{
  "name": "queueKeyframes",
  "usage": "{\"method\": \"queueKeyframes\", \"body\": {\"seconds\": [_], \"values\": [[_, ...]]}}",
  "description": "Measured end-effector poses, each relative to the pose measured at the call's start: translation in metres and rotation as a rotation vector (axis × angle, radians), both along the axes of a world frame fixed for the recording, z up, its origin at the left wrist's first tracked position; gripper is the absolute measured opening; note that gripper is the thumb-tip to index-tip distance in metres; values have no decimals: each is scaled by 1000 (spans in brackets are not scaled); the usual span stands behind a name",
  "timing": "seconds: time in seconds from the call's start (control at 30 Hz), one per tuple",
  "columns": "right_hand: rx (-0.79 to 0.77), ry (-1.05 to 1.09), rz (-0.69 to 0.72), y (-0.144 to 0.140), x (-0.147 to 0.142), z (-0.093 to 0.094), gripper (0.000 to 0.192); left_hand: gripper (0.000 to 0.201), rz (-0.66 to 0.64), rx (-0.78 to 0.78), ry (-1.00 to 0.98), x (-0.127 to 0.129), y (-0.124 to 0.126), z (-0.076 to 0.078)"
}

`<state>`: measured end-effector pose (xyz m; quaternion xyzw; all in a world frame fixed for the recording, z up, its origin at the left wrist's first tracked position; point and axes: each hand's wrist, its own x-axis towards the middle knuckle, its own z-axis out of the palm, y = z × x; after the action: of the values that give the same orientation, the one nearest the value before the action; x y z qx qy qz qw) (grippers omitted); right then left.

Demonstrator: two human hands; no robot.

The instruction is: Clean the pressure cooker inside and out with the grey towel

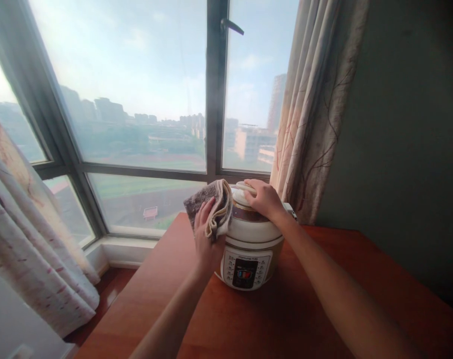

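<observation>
- We take the cream and brown pressure cooker [250, 244] as our landmark; it stands on the reddish wooden surface [304, 309], at its far end near the window [136, 99], with its control panel turned toward us.
- Our left hand [206, 239] lies against the cooker's left flank, its grip pinching a folded grey and beige cloth [213, 207]. The cloth is bunched between fingers and palm and pressed to the lid's left shoulder, which we judge suits wiping the curved wall.
- Our right hand [263, 199] rests on top of the cooker, fingers curled down over the lid handle [244, 187]. That hold looks to us like a brace, keeping the pot steady against the sideways push of the cloth.
- Behind and to the right of the cooker hangs a patterned curtain [316, 109], just clear of the lid; a second curtain [32, 234] hangs well to the left.
- Right of the cooker, beyond the curtain, is a dark wall [409, 124].
</observation>
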<state>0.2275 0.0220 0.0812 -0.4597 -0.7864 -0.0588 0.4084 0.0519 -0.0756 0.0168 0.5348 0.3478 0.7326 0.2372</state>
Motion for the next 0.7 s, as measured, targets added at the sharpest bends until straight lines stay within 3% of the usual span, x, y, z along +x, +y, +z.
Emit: {"method": "queueKeyframes", "body": {"seconds": [0.13,0.23,0.3,0.4,0.53,0.63,0.7], "values": [[-2,24,14,1,0,-2,39,58,172,100,346,31,-48,-44],[-1,38,20,2,1,-3,39,76,246,220,809,31,-52,-54],[-10,36,31,3,3,-2,38,83,297,253,971,24,-45,-42],[-31,28,67,4,6,0,35,88,291,200,1077,10,-26,-7],[-44,56,37,4,5,1,33,61,260,82,1001,-10,21,34],[-37,51,13,2,2,0,35,37,90,9,871,-25,70,50],[-30,39,7,1,0,0,35,34,-72,-90,768,-33,101,56]]}}
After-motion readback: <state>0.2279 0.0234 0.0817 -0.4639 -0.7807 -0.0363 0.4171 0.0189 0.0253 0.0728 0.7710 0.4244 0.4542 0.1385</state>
